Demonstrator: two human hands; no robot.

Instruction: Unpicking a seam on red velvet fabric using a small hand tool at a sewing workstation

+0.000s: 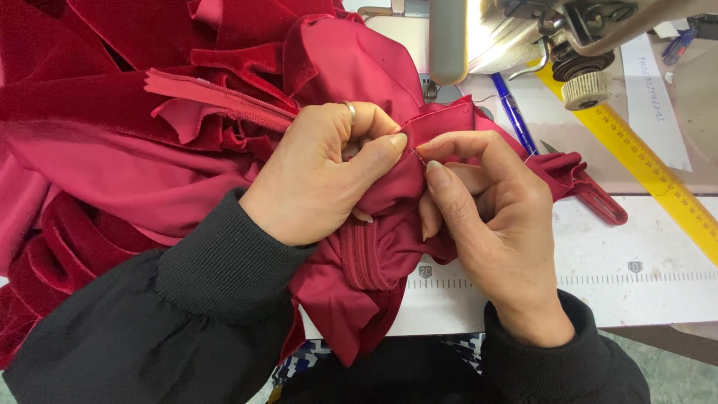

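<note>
fabric (359,284): deep red, two textures; satin-smooth lining bunched at centre, velvet pile heaped top left and left edge. Stitched seam edge runs along top fold near fingertips.
fabric location: spread over left half of tabletop (643,247), centre bunch hanging off front edge, one corner reaching toward machine (516,30).
zipper (217,97): matching red, sewn in, lying diagonally above left hand; teeth closed as far as visible.
left hand (321,179): curled tight, thumb pressed to index, pinching fold of fabric at seam. Ring on one finger.
right hand (486,217): curled, thumb and index tips pinched together at seam, right next to left thumb. Thin thread or needle at pinch; too fine to tell which.
hands: touching across same fold, both gripping.
sleeves: black, ribbed cuffs, both wrists.
machine: metal sewing head, top right, above fabric corner.
ruler (658,172): yellow, diagonal on right, partly under machine.
pen (512,112): blue, just right of fabric, under machine.
red handle (602,202): sticking out from under fabric corner, tool type unclear.
counts: 2 hands, 1 zipper, 1 ruler, 1 pen, 1 ring, 1 machine.
tabletop: white, printed scale along front edge.
</note>
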